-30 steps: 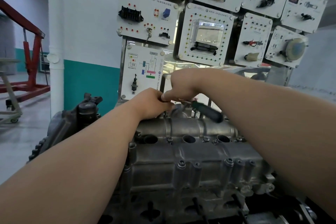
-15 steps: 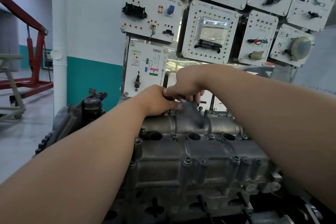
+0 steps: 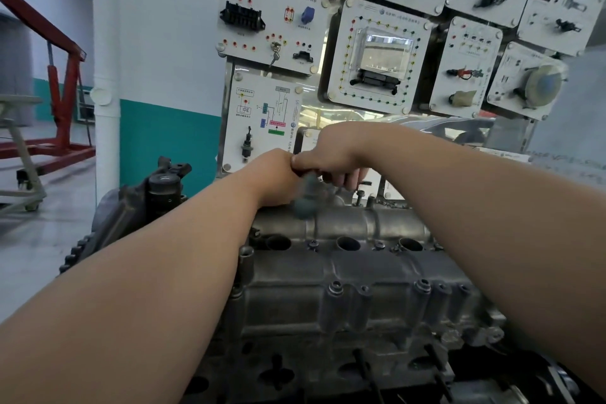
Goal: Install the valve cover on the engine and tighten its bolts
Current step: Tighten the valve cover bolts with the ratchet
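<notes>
Head: right hand (image 3: 331, 154) fingers (image 3: 346, 179) curled, seemingly gripping tool (image 3: 303, 202).

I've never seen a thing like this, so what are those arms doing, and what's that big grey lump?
The camera sits on a person's head, so you see their own two arms. The grey lump is a car engine; its top piece is the valve cover. The right hand grips a green-handled tool, blurred, at the cover's far edge. The left hand rests beside it; its fingers are hidden. Behind hang white training boards with car parts.
</notes>
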The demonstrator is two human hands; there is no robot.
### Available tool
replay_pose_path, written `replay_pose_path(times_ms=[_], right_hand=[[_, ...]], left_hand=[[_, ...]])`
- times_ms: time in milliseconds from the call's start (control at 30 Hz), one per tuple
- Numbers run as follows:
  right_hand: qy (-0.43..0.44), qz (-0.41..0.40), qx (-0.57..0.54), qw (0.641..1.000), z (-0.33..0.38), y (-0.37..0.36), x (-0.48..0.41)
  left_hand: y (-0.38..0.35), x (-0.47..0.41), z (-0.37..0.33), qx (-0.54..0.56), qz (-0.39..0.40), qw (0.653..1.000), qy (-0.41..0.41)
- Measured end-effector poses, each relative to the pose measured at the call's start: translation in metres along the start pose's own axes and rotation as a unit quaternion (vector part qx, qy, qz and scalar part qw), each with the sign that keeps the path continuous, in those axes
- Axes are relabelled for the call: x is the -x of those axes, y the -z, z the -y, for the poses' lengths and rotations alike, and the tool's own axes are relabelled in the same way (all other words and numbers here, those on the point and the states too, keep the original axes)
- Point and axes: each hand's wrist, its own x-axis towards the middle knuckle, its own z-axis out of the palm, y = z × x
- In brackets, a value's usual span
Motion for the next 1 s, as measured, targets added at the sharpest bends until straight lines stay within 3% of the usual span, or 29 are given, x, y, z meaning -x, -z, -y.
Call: replay_pose_path(times_ms=[100,233,367,500,667,833,933,1000], right_hand=[[-0.008,0.034,-0.066,0.997,0.002,0.004,0.001],[0.070,0.001,0.044,0.997,-0.012,0.017,0.008],[0.065,-0.059,0.082,0.993,-0.010,0.007,0.008],[0.034,-0.022,0.075,0.996,0.009,0.003,0.009],[0.100,-0.033,0.192,0.976,0.003,0.019,0.013],[0.082,-0.060,0.177,0.979,0.000,0.009,0.008],[0.053,-0.026,0.148,0.987,0.009,0.007,0.006],[0.064,-0.019,0.186,0.980,0.012,0.012,0.008]], left_hand=[[0.002,0.000,0.002,0.017,-0.002,1.000,0.012],[-0.001,0.001,0.005,0.052,0.011,0.998,0.015],[-0.002,0.000,0.003,0.047,0.007,0.999,0.012],[0.000,0.001,0.001,0.032,-0.012,0.999,0.003],[0.000,0.001,0.005,0.099,0.011,0.994,0.034],[-0.002,0.000,0.001,0.039,0.008,0.999,0.014],[-0.001,-0.001,0.002,0.026,0.001,1.000,0.005],[0.000,-0.001,0.004,0.044,0.005,0.999,0.016]])
